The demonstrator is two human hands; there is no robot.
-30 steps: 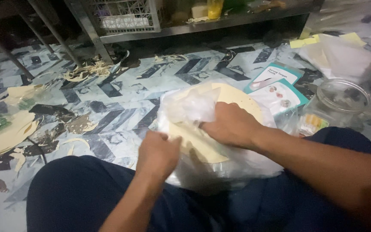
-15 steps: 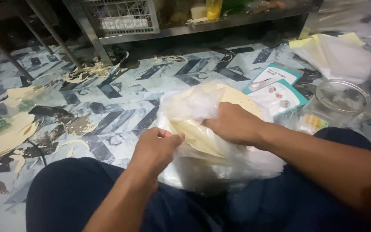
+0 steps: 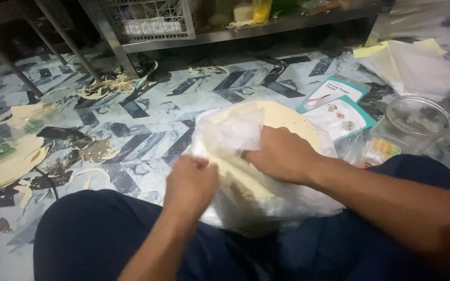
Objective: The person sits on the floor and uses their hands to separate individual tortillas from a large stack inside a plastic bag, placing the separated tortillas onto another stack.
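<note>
While gripped, bag (image 3: 235, 132) between hands.

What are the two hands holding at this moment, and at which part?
Both hold the clear plastic bag of pale round sheets. The left hand pinches its near left edge; the right hand grips the bag's upper middle.

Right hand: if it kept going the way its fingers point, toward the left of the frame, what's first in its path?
The right hand points left across the stack of pale round flat sheets. First in line is probably the crumpled clear plastic bag at its fingertips; depth there is unclear.
</note>
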